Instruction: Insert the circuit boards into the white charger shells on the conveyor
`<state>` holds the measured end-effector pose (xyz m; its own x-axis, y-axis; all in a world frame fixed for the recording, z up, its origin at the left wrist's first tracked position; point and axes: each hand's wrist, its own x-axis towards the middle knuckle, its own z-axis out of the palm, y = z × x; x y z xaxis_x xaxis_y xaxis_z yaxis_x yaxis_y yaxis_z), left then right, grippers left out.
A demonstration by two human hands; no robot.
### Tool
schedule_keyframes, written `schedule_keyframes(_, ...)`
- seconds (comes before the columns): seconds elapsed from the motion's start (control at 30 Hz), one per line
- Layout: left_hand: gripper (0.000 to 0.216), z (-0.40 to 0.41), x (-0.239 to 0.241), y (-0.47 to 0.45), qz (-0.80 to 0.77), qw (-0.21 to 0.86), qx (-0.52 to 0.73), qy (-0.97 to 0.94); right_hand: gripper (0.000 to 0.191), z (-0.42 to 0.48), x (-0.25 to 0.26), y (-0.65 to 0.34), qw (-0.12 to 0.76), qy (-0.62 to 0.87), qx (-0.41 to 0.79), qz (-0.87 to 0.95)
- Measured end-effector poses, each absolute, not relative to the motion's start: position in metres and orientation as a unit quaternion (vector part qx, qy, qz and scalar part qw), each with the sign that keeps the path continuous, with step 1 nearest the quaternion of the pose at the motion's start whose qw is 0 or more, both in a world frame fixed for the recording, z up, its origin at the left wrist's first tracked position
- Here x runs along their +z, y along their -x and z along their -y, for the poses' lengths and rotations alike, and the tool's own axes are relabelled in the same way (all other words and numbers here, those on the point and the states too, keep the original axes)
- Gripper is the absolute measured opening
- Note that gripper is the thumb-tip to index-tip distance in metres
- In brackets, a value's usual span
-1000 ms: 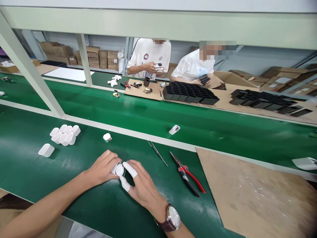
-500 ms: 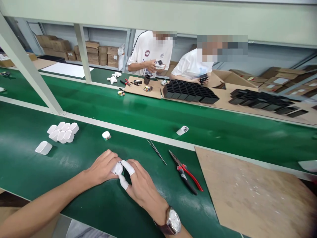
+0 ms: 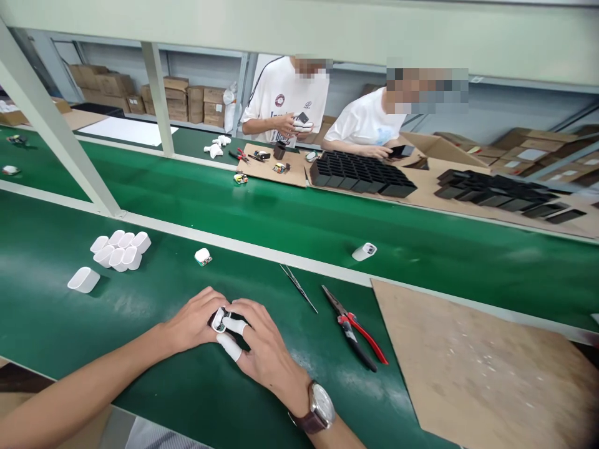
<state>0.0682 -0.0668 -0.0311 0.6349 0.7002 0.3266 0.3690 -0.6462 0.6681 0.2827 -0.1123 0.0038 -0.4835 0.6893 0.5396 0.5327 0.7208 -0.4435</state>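
Observation:
My left hand (image 3: 194,322) and my right hand (image 3: 262,346) meet over a small white part with dark electronics showing (image 3: 219,319), low on the green bench. Both hands pinch it, fingers curled. White finger cots cover the thumb and forefinger of my right hand, and a watch (image 3: 319,406) sits on that wrist. A cluster of white plastic shells (image 3: 120,249) stands to the left, with a single shell (image 3: 84,279) nearer me. Another small white part with a circuit board (image 3: 203,257) lies just beyond my hands.
Tweezers (image 3: 298,287) and red-handled cutters (image 3: 354,327) lie right of my hands, beside a brown board (image 3: 482,368). A white part (image 3: 364,252) rides the middle belt. Across it, two people handle parts near black trays (image 3: 360,173). A metal post (image 3: 56,134) rises at left.
My right forefinger has curled down over the part, which now shows its dark inside. The white part on the middle belt has travelled to the right.

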Motion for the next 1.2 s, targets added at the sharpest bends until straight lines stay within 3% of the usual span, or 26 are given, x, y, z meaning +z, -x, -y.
schedule_keyframes(0.23,0.022,0.065,-0.022,-0.07,-0.288,0.338,0.27,-0.855,0.025,0.115,-0.004,-0.277,0.323,0.344,0.057,0.88)
schedule_keyframes(0.4,0.051,0.07,-0.015,-0.058,-0.349,0.307,0.282,-0.839,0.049,0.092,-0.008,-0.319,0.317,0.499,-0.023,0.806)
schedule_keyframes(0.57,0.012,0.07,-0.015,-0.052,-0.265,0.222,0.352,-0.87,0.033,0.064,-0.028,-0.384,0.204,0.652,-0.144,0.716)
schedule_keyframes(0.67,0.009,0.068,-0.013,-0.055,-0.246,0.194,0.377,-0.871,0.027,0.061,-0.032,-0.386,0.185,0.626,-0.113,0.749)
schedule_keyframes(0.87,0.011,0.071,-0.015,-0.057,-0.286,0.232,0.334,-0.868,0.029,0.088,0.005,-0.334,0.348,0.458,0.046,0.817)
schedule_keyframes(1.03,0.032,0.073,-0.025,-0.055,-0.401,0.33,0.299,-0.801,0.023,0.106,0.021,-0.317,0.287,0.416,-0.037,0.862)
schedule_keyframes(1.2,0.042,0.073,-0.028,-0.054,-0.418,0.357,0.297,-0.781,0.022,0.103,0.019,-0.319,0.268,0.411,-0.079,0.868)
